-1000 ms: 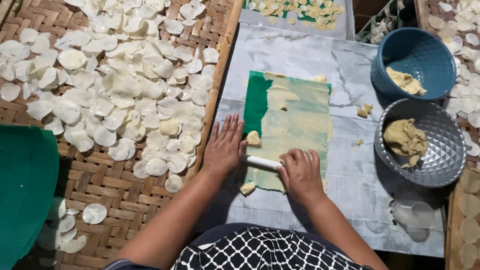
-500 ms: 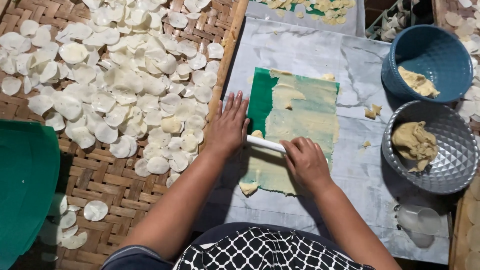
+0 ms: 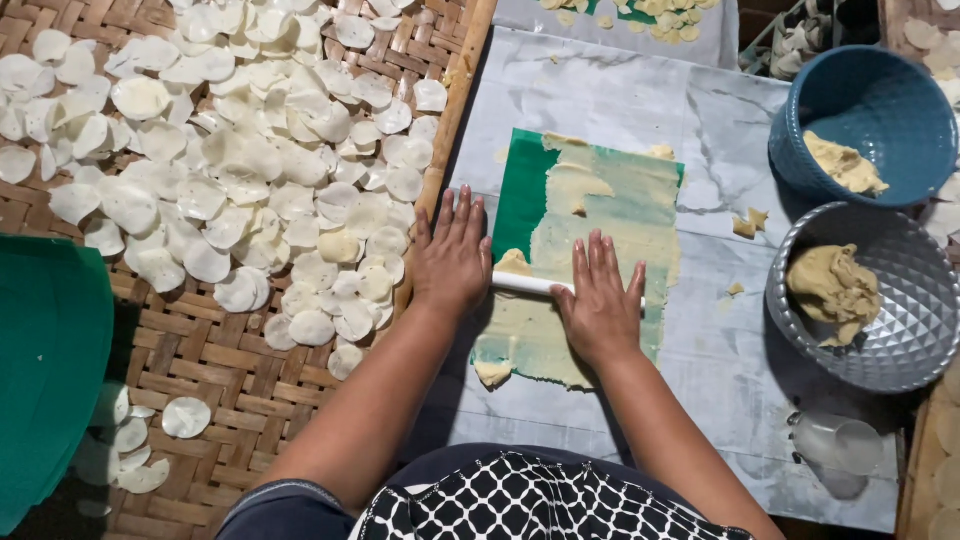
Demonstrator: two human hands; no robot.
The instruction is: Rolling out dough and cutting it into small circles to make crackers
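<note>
A thin sheet of pale yellow dough lies spread over a green mat on a marble-patterned board. A white rolling pin lies across the dough. My left hand presses flat on the pin's left end, fingers straight and together. My right hand presses flat on its right part, covering most of it. A small lump of dough sits just above the pin between my hands.
A woven bamboo tray at left holds several thin white dough discs. A blue bowl and a grey faceted bowl with dough stand at right. A clear cup lies below them. A green container sits far left.
Both hands have pushed the rolling pin away from me, up along the dough sheet. The camera view shifted slightly.
</note>
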